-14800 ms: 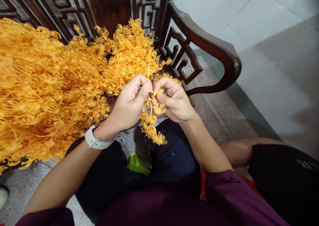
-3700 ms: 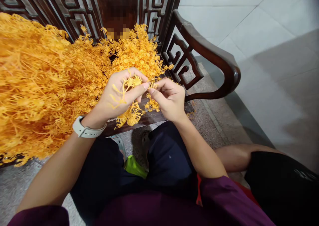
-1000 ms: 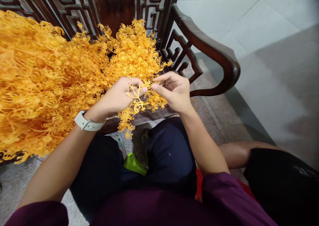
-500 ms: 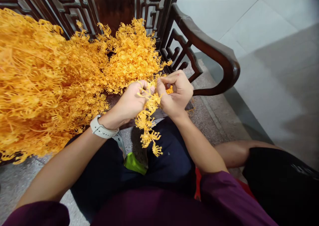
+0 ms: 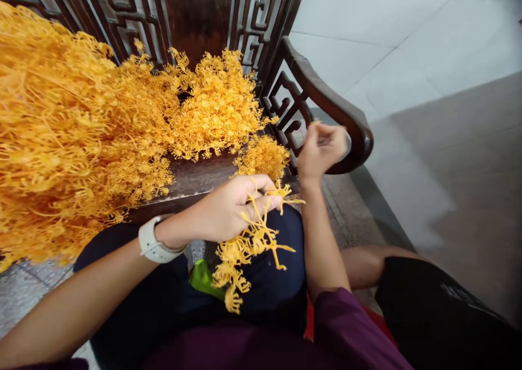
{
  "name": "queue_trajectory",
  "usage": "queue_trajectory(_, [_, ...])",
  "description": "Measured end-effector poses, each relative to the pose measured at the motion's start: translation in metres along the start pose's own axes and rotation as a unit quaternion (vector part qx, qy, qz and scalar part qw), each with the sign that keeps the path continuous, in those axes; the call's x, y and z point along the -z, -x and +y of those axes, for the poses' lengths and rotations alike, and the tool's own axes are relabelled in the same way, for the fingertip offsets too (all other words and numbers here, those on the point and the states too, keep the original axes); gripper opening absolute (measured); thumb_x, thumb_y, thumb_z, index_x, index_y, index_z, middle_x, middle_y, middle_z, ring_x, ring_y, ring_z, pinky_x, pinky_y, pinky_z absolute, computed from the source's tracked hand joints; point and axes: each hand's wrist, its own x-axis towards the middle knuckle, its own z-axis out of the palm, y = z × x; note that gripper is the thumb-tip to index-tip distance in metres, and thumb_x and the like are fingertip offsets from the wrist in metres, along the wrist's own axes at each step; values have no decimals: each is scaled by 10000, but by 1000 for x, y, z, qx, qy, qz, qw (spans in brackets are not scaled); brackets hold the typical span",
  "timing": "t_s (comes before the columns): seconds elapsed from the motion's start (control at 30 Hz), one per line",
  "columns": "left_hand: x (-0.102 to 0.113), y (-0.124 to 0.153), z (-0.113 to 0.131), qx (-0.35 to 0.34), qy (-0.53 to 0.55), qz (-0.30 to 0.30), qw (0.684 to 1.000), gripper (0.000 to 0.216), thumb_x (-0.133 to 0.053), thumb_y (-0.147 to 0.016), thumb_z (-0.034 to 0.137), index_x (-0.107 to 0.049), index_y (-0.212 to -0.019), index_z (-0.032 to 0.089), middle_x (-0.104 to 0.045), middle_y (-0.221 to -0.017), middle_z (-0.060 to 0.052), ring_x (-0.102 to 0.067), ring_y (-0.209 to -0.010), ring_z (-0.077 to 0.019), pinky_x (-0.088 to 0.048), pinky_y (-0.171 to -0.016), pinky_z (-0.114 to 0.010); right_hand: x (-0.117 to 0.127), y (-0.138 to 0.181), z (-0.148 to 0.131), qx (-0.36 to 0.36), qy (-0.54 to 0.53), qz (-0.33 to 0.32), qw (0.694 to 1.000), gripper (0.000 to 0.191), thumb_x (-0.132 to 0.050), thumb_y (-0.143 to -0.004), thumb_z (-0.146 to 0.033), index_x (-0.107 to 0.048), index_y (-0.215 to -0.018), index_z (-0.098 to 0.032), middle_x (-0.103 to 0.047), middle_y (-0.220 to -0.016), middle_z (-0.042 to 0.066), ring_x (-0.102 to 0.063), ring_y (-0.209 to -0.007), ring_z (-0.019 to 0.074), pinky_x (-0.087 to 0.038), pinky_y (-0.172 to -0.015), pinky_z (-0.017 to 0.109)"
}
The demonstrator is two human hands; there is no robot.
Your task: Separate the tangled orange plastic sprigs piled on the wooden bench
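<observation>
My left hand is closed around a yellow plastic flower sprig. Its bare forked stems stick out past the fingers, and its frilly blossoms hang down over my lap. Up by the bench's armrest, my right hand is pinched together and slightly blurred. A tiny yellow piece shows at its fingertips. A small heap of loose yellow blossoms lies on the seat just beyond my left hand. Large piles of the same yellow sprigs cover the seat to the left and back.
The dark wooden bench has a carved lattice back and a curved armrest on the right. Another person's bent leg in black shorts is close at my right. A pale tiled wall stands behind the armrest.
My right hand has pulled away from the sprig, up and to the right. My left hand has come lower and nearer with the sprig, baring the small heap of blossoms on the seat.
</observation>
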Motion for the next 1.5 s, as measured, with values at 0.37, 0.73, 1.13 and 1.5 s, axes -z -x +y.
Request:
queue_trajectory(0.37, [34,-29,-19,-75,-58,136,986,179,-644,-1023,304,-598,-902,182,-517,-748,20,-396,-623,-106,-338,-564,-254,-23,48,22,21,6,-713,701,81,-701,-876,-202,-650,-816,-185,-659,-764,-3,-553,-678,146,-416,-677,299])
queue_trajectory(0.73, [39,-29,-26,-81,-110,136,981,171,-641,-1009,336,-664,-986,168,-549,-777,15,-427,-651,-118,-333,-590,-264,-4,32,-19,-3,-42,-413,910,242,-603,-1024,-386,-732,-938,-200,-672,-797,7,-541,-663,138,-424,-670,323])
queue_trajectory(1.13, [46,-28,-29,-8,-153,120,981,242,-696,-934,389,-629,-1006,168,-543,-702,29,-428,-584,-120,-320,-549,-262,8,40,-76,16,-194,-374,907,160,-827,-901,-404,-737,-873,-275,-724,-927,23,-656,-825,190,-545,-703,370])
queue_trajectory(1.5, [41,-30,-23,-59,-321,116,938,354,-495,-1044,350,-591,-754,172,-562,-693,1,-461,-620,-135,-309,-623,-305,-5,49,-73,-31,-167,-285,943,216,-817,-911,-398,-689,-833,-242,-690,-844,2,-624,-765,161,-482,-669,342])
